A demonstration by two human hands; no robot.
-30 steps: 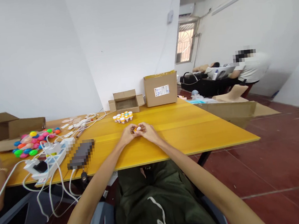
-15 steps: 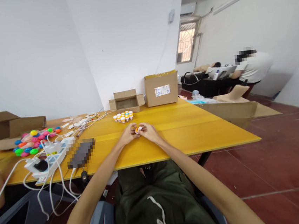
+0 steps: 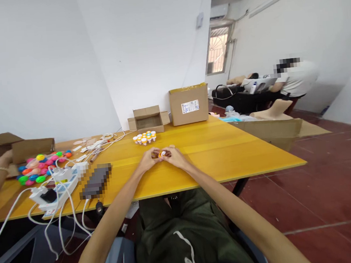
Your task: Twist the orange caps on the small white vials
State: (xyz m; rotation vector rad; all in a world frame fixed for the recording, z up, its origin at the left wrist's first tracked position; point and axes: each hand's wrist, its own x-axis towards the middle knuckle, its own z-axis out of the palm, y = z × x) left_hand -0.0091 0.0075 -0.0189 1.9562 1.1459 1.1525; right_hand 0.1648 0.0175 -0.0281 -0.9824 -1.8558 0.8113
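Between two hands, one capsule

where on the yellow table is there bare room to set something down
The yellow table is bare along its right half, from the right hand to the far corner, below the sealed box. The left end is crowded: power strip, cables, colourful balls. Small bottles stand beyond the left hand.

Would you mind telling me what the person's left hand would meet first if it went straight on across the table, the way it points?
Probably the cluster of small orange-and-white bottles; the left hand points roughly towards it, though depth is unclear.
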